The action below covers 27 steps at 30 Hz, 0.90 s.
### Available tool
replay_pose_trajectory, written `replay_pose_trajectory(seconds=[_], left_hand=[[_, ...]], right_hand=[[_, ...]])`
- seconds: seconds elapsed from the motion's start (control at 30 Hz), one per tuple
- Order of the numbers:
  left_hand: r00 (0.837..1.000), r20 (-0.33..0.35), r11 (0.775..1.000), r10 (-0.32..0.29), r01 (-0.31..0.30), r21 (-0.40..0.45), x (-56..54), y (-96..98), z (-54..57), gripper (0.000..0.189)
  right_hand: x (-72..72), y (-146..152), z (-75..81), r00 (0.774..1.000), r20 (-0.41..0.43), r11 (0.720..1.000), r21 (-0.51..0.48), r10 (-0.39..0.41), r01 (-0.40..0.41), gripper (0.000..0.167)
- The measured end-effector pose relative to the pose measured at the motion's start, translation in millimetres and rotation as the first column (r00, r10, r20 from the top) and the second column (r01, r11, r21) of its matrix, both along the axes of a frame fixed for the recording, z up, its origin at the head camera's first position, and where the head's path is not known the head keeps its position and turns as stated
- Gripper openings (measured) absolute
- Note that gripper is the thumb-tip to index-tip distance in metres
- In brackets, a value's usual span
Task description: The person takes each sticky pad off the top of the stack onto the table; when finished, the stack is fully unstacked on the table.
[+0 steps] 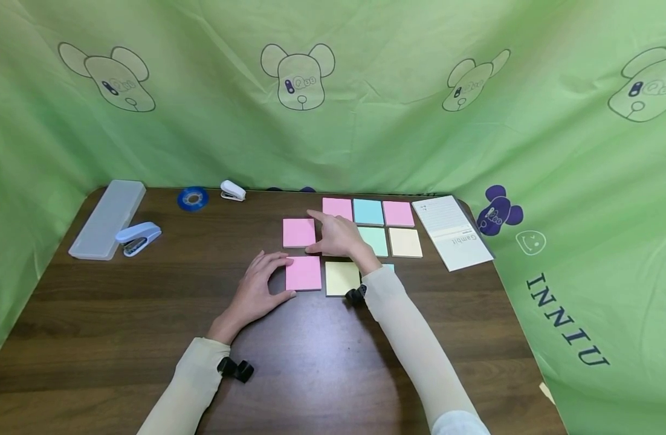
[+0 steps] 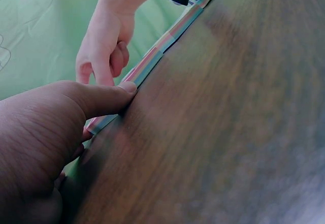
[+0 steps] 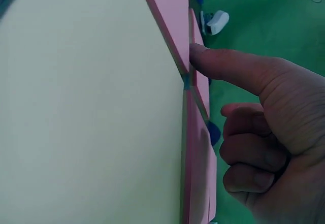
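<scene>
Square sticky note pads lie in rows on the table. My left hand (image 1: 255,291) holds the front-left pink sticky note pad (image 1: 303,273), thumb at its near edge and fingers by its far left corner. Further back, my right hand (image 1: 341,234) spans the right end of another pink pad (image 1: 298,233) with index finger and thumb, the other fingers curled in the right wrist view. Under the right wrist are a pale yellow pad (image 1: 341,278) and a partly hidden blue pad (image 1: 389,267). Mint (image 1: 373,241) and cream (image 1: 405,243) pads sit to the right.
Behind lie pink (image 1: 337,207), blue (image 1: 368,212) and pink (image 1: 398,214) pads. A white notepad (image 1: 452,232) is at right. At left are a clear case (image 1: 107,220), a stapler (image 1: 139,237), blue tape (image 1: 193,198) and a small white stapler (image 1: 232,190). Green cloth (image 1: 365,139) hangs behind.
</scene>
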<state>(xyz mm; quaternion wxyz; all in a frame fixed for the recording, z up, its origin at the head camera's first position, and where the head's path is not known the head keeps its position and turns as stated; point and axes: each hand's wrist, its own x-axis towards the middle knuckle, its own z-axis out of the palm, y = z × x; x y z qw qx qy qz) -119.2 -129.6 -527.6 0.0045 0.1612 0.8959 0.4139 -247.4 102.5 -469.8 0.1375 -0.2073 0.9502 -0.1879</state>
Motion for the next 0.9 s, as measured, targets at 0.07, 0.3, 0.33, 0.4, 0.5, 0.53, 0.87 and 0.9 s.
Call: replay_pose_trajectory(seconds=[0.07,0.3,0.33,0.4,0.5,0.53,0.87,0.9], left_hand=[[1.0,0.003,1.0,0.0,0.0,-0.002,0.0,-0.2,-0.3,0.07],[1.0,0.019,1.0,-0.006,0.006,0.006,0.1,-1.9,0.7,0.072],[1.0,0.016,1.0,-0.007,0.007,0.013,-0.1,-2.2,0.7,0.072],[1.0,0.012,1.0,-0.006,0.005,0.031,-0.3,-2.8,0.8,0.071],[1.0,0.004,0.997,0.001,-0.001,0.074,-1.1,-3.0,0.3,0.064],[1.0,0.0,0.996,0.004,-0.004,0.092,-1.1,-2.8,0.2,0.06],[0.994,-0.084,0.967,0.069,-0.046,0.25,2.5,-4.8,0.8,0.042],[0.993,-0.089,0.966,0.071,-0.046,0.253,2.9,-5.6,1.6,0.042]], right_hand=[[3.6,2,0.7,1.0,-0.016,0.999,-0.033,-0.015,0.014,0.099],[22.2,10,4.8,0.996,-0.068,0.991,-0.124,-0.049,0.04,0.09],[25.3,12,5.7,0.996,-0.073,0.991,-0.13,-0.056,0.046,0.089],[31.3,14,7.5,0.994,-0.088,0.988,-0.142,-0.07,0.057,0.085],[40.0,20,11.0,0.989,-0.114,0.984,-0.162,-0.093,0.074,0.079],[42.8,22,11.9,0.987,-0.125,0.982,-0.168,-0.102,0.08,0.077],[74.3,50,16.0,0.968,-0.212,0.976,-0.195,-0.136,0.095,0.052],[77.5,53,16.4,0.967,-0.216,0.977,-0.193,-0.136,0.095,0.051]])
